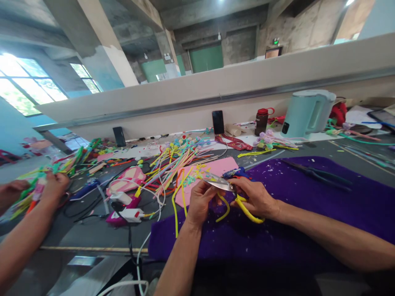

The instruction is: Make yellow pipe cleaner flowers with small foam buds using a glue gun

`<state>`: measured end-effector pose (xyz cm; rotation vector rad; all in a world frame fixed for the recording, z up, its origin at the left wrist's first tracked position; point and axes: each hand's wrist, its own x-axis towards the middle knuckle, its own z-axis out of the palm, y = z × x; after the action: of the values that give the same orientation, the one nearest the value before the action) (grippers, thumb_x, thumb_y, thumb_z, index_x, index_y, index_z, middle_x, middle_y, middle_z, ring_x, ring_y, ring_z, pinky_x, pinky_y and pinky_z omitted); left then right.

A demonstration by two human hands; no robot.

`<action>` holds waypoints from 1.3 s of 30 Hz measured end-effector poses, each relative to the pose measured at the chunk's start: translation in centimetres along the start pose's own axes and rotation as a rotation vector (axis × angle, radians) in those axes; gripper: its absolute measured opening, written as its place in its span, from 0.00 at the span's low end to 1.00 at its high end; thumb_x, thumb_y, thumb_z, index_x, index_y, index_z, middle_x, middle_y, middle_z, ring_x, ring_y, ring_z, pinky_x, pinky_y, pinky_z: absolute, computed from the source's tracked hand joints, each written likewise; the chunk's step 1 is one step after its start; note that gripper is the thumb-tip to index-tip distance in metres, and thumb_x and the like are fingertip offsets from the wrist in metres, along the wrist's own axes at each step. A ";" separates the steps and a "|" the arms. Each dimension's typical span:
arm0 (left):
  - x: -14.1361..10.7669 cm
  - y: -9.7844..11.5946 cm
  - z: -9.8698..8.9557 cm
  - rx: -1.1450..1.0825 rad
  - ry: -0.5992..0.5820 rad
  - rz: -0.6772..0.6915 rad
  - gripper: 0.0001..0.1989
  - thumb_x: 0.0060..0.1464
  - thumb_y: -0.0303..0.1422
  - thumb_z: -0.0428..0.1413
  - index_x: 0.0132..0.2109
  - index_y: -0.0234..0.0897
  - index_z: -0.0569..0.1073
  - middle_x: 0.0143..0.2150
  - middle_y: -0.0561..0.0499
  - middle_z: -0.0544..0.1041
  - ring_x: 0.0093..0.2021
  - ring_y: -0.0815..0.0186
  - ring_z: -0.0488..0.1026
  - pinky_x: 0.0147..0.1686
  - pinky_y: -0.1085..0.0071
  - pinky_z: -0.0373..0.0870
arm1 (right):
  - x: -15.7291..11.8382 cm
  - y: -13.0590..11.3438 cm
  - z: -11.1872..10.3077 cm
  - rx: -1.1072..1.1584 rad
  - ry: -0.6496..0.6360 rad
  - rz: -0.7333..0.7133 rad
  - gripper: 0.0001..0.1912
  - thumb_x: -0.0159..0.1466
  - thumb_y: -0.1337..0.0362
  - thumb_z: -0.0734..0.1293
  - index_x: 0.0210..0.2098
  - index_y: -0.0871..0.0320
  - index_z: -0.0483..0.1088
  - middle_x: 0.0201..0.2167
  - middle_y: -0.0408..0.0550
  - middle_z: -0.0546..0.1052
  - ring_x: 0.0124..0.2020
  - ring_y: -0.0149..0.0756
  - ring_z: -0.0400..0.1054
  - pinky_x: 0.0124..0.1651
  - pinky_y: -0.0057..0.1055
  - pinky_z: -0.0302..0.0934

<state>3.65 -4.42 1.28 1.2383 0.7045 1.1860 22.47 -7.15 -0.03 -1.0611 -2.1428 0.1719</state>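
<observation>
Left grip (200,201): pinched on a fuzzy yellow stem (228,209), beside the scissor blades
Right grip (254,199): closed around yellow-handled scissors (220,183)
Yellow stem: hanging curled between both hands, above purple cloth (293,185)
Pink sheet (226,164): lying on the bench (80,234) just beyond, strewn with clippings (191,176)
Pliers (322,173): resting on the cloth, right side
Co-worker's hand (55,187): far left, holding coloured stems (38,189)

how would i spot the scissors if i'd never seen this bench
Find the purple cloth spread over the near part of the dark table. Above it, the person's right hand holds the scissors, whose silver blades reach across to the left hand. Their bright yellow handles set them apart from the dark-handled tool lying farther right on the same cloth.
</observation>
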 end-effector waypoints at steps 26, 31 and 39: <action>0.1 -0.2 -0.2 0.004 -0.016 -0.020 0.08 0.47 0.34 0.56 0.32 0.33 0.68 0.23 0.52 0.75 0.15 0.74 0.68 0.13 0.81 0.57 | -0.2 0.9 0.4 -0.059 -0.016 -0.019 0.27 0.58 0.55 0.62 0.54 0.57 0.56 0.34 0.50 0.72 0.30 0.34 0.65 0.32 0.28 0.58; 0.2 0.2 -0.4 -0.040 -0.001 -0.042 0.09 0.45 0.34 0.57 0.31 0.33 0.67 0.22 0.52 0.75 0.14 0.74 0.67 0.12 0.82 0.57 | -0.1 0.8 0.4 0.062 -0.003 0.049 0.26 0.56 0.57 0.64 0.52 0.56 0.58 0.31 0.45 0.71 0.25 0.29 0.62 0.29 0.24 0.57; -0.9 4.2 0.1 -0.183 0.006 -0.085 0.12 0.39 0.34 0.61 0.26 0.31 0.67 0.21 0.52 0.74 0.14 0.75 0.67 0.11 0.84 0.57 | -0.1 0.3 0.1 0.318 -0.029 0.170 0.26 0.55 0.62 0.65 0.52 0.57 0.57 0.28 0.41 0.68 0.24 0.26 0.59 0.29 0.22 0.56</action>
<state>2.24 -5.74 5.18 1.0434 0.6319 1.1574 22.61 -6.98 -0.30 -1.0538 -1.9653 0.5914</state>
